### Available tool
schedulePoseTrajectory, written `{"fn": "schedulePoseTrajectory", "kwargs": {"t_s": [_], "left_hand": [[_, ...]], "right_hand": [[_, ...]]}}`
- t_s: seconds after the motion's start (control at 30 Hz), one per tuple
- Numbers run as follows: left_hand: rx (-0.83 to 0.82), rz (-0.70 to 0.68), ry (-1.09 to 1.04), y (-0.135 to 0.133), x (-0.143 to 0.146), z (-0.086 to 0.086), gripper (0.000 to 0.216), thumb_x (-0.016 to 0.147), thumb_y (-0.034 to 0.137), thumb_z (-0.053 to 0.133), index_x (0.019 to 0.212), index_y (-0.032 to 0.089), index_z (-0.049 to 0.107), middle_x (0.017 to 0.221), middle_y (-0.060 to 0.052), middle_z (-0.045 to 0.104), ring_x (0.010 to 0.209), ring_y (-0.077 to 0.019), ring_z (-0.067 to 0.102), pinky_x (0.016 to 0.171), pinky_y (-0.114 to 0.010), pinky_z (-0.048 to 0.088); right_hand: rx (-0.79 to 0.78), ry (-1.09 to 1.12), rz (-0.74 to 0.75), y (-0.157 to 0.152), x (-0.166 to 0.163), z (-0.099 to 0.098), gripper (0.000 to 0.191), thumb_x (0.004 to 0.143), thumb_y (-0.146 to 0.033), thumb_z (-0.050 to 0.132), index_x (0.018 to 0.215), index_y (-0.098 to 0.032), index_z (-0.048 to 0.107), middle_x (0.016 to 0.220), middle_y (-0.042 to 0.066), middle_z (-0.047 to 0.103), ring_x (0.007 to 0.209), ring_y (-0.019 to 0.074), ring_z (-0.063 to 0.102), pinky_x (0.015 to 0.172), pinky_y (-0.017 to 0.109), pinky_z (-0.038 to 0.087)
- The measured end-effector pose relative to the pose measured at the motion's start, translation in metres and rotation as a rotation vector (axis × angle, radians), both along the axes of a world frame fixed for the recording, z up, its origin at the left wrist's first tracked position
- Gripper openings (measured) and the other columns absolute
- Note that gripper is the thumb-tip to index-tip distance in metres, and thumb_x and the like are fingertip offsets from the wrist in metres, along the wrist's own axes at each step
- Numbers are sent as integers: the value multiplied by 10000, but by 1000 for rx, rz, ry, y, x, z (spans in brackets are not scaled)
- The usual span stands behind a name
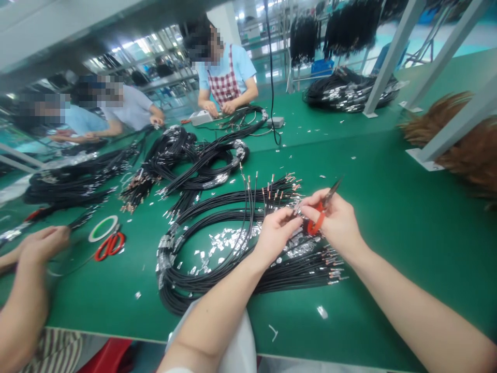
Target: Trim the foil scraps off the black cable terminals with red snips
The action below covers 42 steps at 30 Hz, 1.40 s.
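My left hand [276, 232] is closed in a pinch over the coil of black cables [217, 277], its fingers on the end of a black cable that is mostly hidden. Red-handled scissors [317, 224] sit in my right hand [340, 220], their dark blades pointing up and away to the right. The fingertips of both hands meet around a small shiny bit. Exposed copper-coloured tips show at the cable ends, some standing upright behind my left hand. Silver foil scraps [229, 243] lie inside the coil, and foil also wraps its left bend.
Left of the coil lie a second pair of red scissors [110, 246] and a tape roll [103, 228]. A neighbour's hands [44, 246] work at the left edge. More cable bundles [174, 150] lie behind. Metal posts [446, 140] and a brown bundle [438, 122] stand at right. Co-workers sit opposite.
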<state>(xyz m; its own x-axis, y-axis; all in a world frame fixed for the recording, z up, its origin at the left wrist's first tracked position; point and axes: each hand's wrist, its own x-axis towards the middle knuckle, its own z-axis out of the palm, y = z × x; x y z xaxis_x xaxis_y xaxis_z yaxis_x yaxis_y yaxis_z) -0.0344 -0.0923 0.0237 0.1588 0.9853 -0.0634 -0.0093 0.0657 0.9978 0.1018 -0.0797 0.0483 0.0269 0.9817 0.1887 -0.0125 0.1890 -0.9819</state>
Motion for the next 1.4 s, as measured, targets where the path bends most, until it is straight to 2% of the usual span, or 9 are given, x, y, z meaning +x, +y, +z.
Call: {"fn": "schedulePoseTrajectory", "kwargs": {"t_s": [0.1, 0.2, 0.47, 0.57, 0.7, 0.87, 0.97, 1.17, 1.4], "left_hand": [[-15, 10, -106, -1, 2, 2, 214, 714, 328, 665, 818, 175, 558, 541, 81, 430, 411, -27, 311, 397, -174, 228], [-16, 28, -162, -1, 2, 5, 214, 712, 314, 665, 783, 180, 514, 508, 93, 419, 375, -20, 304, 372, -164, 213], [3, 55, -28, 1, -3, 7, 217, 720, 321, 654, 710, 168, 499, 497, 78, 447, 384, -36, 385, 374, -164, 280], [6, 40, -30, 0, -3, 6, 218, 707, 307, 669, 711, 171, 499, 513, 72, 458, 395, -44, 401, 377, -174, 309], [-19, 36, -168, -2, -1, 8, 212, 700, 295, 681, 715, 155, 522, 487, 78, 425, 378, -22, 337, 357, -155, 225], [-279, -184, -395, 0, -3, 10, 275, 649, 332, 723, 688, 117, 555, 502, 30, 506, 371, -29, 377, 324, -150, 178], [-338, -270, -482, 3, -5, 12, 284, 651, 339, 722, 716, 106, 574, 475, 35, 486, 346, -30, 361, 308, -154, 171], [-185, 12, -408, 4, -3, 10, 244, 658, 289, 721, 704, 122, 549, 593, 16, 567, 429, -41, 463, 341, -141, 293], [-87, 107, -307, 0, 3, 5, 228, 662, 285, 716, 722, 137, 553, 582, 25, 562, 472, -59, 488, 363, -145, 334]], "right_hand": [[13, 18, -7, 0, -2, -1, 199, 674, -248, 682, 729, -198, 498, 736, -1, 614, 671, 137, 597, 684, 313, 494], [32, 53, -5, 2, -2, -1, 203, 676, -234, 680, 733, -202, 487, 731, -8, 610, 681, 132, 590, 701, 310, 484], [26, 49, -21, 1, -1, 4, 198, 675, -221, 693, 735, -200, 506, 743, -2, 626, 698, 142, 592, 701, 314, 472], [45, 46, 23, 1, -1, 4, 198, 682, -218, 689, 683, -197, 492, 715, -7, 617, 678, 135, 585, 674, 300, 467], [67, 131, 134, 4, -1, 3, 240, 687, -204, 691, 643, -198, 456, 681, -19, 612, 644, 121, 583, 635, 281, 470], [18, 324, 325, 7, 0, 1, 295, 660, -212, 738, 638, -199, 443, 679, -23, 638, 540, 94, 561, 542, 255, 469], [-43, 446, 397, 9, -1, -3, 280, 656, -191, 740, 665, -199, 460, 669, -34, 651, 478, 73, 533, 504, 234, 454], [-99, 446, 168, 9, -7, -14, 218, 662, -179, 716, 758, -207, 522, 779, -18, 666, 669, 110, 613, 659, 271, 491], [33, 164, -25, -2, -13, -9, 170, 685, -176, 680, 735, -200, 520, 731, -16, 627, 650, 122, 581, 634, 283, 471]]}}
